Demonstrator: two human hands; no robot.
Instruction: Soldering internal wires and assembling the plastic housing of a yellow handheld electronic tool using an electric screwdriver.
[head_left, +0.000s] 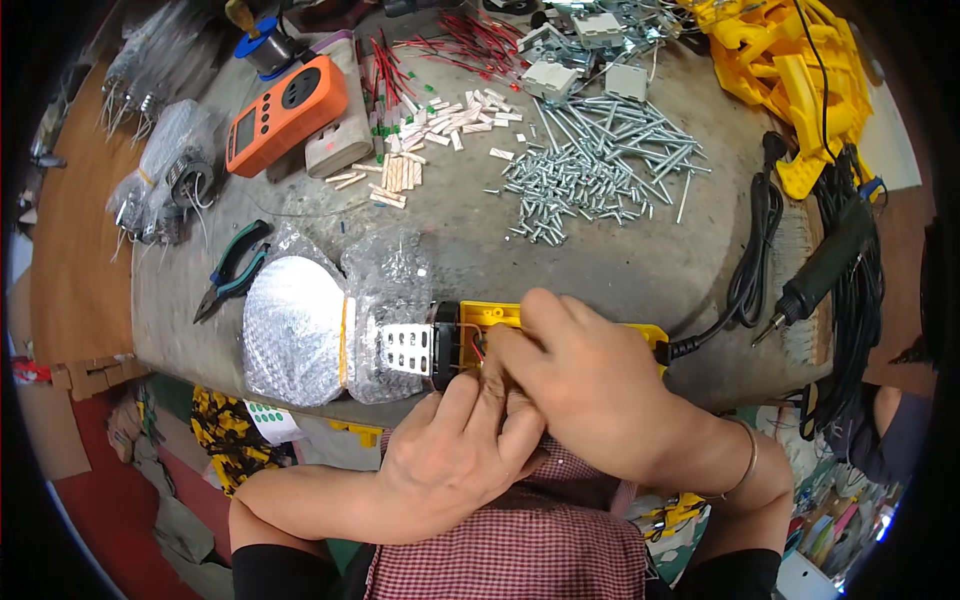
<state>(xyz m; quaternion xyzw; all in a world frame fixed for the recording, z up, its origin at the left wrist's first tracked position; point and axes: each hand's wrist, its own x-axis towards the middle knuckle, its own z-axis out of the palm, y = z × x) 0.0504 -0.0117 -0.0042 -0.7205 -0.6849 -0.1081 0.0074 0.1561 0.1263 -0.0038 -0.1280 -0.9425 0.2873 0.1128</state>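
Located along the near edge of the tabletop (460, 215), around its middle: yellow housing (490, 312), open face up, probably so oriented for access to the red wire (478, 348) inside. Set close to the body, presumably for short reach and clear sight.

Steadied from the near side by the left hand (450, 450), with fingers curled and bunched at the opening. Covered from the right by the right hand (590, 370), with fingers bent down and tips close to those of the left. Hidden between the fingertips, hence not discernible: anything clamped there. Judged from the close grip, likely a small part or wire end.

Adjoining the housing at left: black collar (441, 345) and white slotted plate (405, 350), then a bubble-wrapped round part (292, 330), probably wrapped against scratches. Led out from the right end: black cord (768, 195), looped toward the right edge, apparently to clear the hands.

Laid near the left edge: pliers (224, 286). Placed at the right edge: green-handled tool (825, 262), tip inward, likely for quick pickup. Heaped toward the far edge: screws (590, 170) and striped sleeves (465, 118), apparently grouped for easy picking.
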